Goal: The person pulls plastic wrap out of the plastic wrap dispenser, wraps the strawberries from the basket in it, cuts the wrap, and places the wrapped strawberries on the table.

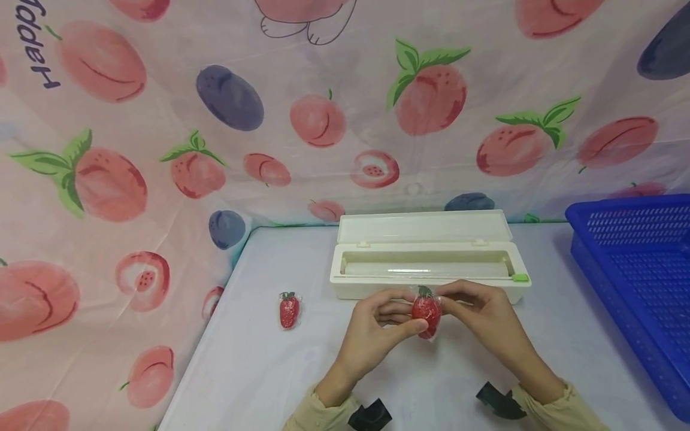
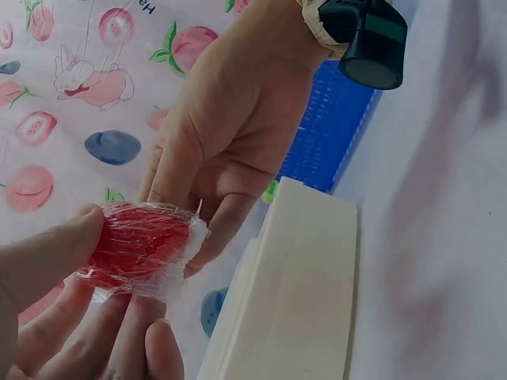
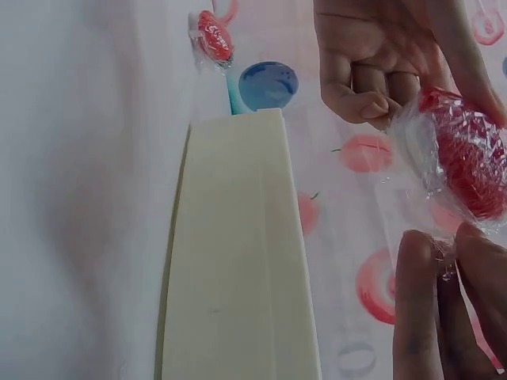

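Observation:
A red strawberry (image 1: 427, 314) with green leaves, wrapped in clear plastic film, is held up in front of the white box. My left hand (image 1: 372, 326) holds it, thumb on the near side and fingers behind. Its wrapping looks crinkled in the left wrist view, where the strawberry (image 2: 142, 241) lies across the fingers. My right hand (image 1: 487, 317) pinches a loose end of the plastic film (image 3: 445, 255) between thumb and fingertip. Another wrapped strawberry (image 1: 289, 311) lies on the table, left of both hands.
Behind the hands, a long white cling film box (image 1: 377, 288) stands with its lid (image 1: 423, 227) raised and a green slider (image 1: 520, 278) at its right end. A blue plastic basket (image 1: 609, 299) sits at the right. A fruit-print cloth (image 1: 302, 66) hangs at the back and left.

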Action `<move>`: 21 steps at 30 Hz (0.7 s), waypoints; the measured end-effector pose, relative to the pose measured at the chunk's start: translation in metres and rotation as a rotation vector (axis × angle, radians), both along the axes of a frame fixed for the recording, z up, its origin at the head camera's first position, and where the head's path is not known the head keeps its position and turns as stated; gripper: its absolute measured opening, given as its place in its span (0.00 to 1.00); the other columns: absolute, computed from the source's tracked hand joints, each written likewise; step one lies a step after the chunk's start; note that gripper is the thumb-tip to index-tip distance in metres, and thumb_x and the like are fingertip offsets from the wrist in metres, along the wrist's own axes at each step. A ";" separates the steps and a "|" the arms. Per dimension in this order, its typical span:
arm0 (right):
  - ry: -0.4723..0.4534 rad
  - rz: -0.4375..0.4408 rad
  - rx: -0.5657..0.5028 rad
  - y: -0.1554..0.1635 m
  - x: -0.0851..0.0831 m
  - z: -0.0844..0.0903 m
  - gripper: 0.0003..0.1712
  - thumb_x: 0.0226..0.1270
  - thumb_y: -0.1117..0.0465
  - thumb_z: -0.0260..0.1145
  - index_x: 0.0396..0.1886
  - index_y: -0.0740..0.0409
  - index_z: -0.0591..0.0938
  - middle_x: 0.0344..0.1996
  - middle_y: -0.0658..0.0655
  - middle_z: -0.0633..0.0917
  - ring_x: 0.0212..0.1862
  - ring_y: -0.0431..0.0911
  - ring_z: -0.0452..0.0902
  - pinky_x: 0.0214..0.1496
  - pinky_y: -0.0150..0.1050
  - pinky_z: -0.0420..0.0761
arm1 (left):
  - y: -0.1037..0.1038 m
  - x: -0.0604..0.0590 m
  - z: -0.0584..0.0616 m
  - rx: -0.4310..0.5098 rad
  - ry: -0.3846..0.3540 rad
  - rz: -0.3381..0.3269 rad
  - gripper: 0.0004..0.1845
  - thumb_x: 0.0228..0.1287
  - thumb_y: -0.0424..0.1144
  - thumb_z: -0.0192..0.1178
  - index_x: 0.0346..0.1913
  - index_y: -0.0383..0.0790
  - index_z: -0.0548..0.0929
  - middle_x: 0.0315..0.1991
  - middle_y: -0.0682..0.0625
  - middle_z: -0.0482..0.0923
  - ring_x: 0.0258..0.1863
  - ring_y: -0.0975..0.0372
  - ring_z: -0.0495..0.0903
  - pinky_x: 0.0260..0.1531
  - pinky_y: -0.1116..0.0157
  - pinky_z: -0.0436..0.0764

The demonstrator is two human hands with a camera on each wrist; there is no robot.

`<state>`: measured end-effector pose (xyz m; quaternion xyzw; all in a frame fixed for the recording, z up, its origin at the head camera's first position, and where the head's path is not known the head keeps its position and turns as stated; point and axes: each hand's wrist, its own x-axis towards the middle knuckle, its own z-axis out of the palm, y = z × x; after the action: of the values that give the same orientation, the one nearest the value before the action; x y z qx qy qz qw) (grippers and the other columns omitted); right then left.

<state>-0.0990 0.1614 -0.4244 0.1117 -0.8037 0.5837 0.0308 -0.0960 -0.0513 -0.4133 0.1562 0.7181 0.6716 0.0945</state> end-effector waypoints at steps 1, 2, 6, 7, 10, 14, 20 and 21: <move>-0.002 0.003 -0.021 0.000 0.000 0.000 0.09 0.67 0.65 0.68 0.45 0.61 0.86 0.44 0.58 0.87 0.43 0.38 0.85 0.43 0.33 0.86 | 0.000 0.000 0.000 0.001 0.001 0.003 0.18 0.56 0.35 0.73 0.51 0.45 0.84 0.43 0.46 0.88 0.39 0.64 0.87 0.43 0.65 0.85; -0.009 0.008 -0.043 -0.001 0.000 0.000 0.09 0.67 0.66 0.68 0.45 0.62 0.86 0.44 0.59 0.87 0.43 0.38 0.85 0.42 0.34 0.86 | 0.000 0.000 -0.001 0.002 -0.001 0.006 0.19 0.56 0.35 0.74 0.51 0.45 0.84 0.43 0.46 0.88 0.39 0.64 0.87 0.43 0.65 0.85; -0.045 0.011 -0.082 -0.002 0.002 0.000 0.11 0.68 0.65 0.67 0.48 0.65 0.85 0.44 0.61 0.88 0.41 0.39 0.86 0.41 0.35 0.86 | -0.001 0.000 -0.001 0.012 -0.004 0.018 0.19 0.55 0.34 0.74 0.51 0.45 0.85 0.46 0.47 0.86 0.38 0.63 0.87 0.41 0.65 0.86; -0.051 0.009 -0.079 -0.003 0.003 0.000 0.12 0.68 0.65 0.67 0.48 0.65 0.85 0.45 0.62 0.88 0.42 0.38 0.86 0.42 0.34 0.86 | -0.001 0.000 -0.001 0.011 0.000 0.022 0.19 0.55 0.34 0.74 0.51 0.45 0.85 0.47 0.48 0.85 0.39 0.63 0.87 0.41 0.65 0.86; -0.051 0.009 -0.052 -0.004 0.004 0.001 0.13 0.68 0.64 0.67 0.50 0.65 0.85 0.45 0.62 0.88 0.42 0.38 0.86 0.43 0.31 0.85 | -0.001 0.000 0.000 0.001 0.022 0.036 0.19 0.56 0.35 0.74 0.52 0.46 0.85 0.50 0.51 0.83 0.41 0.62 0.86 0.42 0.64 0.85; -0.052 0.026 -0.046 -0.005 0.003 0.002 0.14 0.71 0.62 0.65 0.51 0.65 0.84 0.46 0.61 0.88 0.42 0.40 0.87 0.46 0.31 0.84 | -0.002 -0.001 0.000 -0.046 0.074 0.079 0.19 0.55 0.39 0.75 0.51 0.48 0.86 0.52 0.54 0.80 0.48 0.62 0.83 0.45 0.62 0.84; -0.058 0.026 -0.032 -0.008 0.006 0.005 0.16 0.75 0.60 0.60 0.55 0.64 0.83 0.49 0.61 0.87 0.42 0.41 0.87 0.48 0.30 0.83 | -0.002 -0.002 0.001 -0.048 0.099 0.122 0.17 0.54 0.39 0.76 0.48 0.48 0.87 0.58 0.56 0.79 0.63 0.65 0.73 0.61 0.57 0.76; -0.060 0.028 -0.034 -0.008 0.006 0.006 0.16 0.75 0.60 0.60 0.55 0.64 0.83 0.50 0.62 0.86 0.42 0.41 0.87 0.48 0.30 0.83 | -0.002 -0.002 0.000 -0.028 0.091 0.113 0.17 0.54 0.38 0.75 0.49 0.47 0.87 0.59 0.55 0.80 0.63 0.65 0.74 0.62 0.57 0.76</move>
<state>-0.0926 0.1537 -0.4181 0.1048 -0.7926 0.6007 0.0006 -0.0977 -0.0530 -0.4129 0.1445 0.7386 0.6579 0.0261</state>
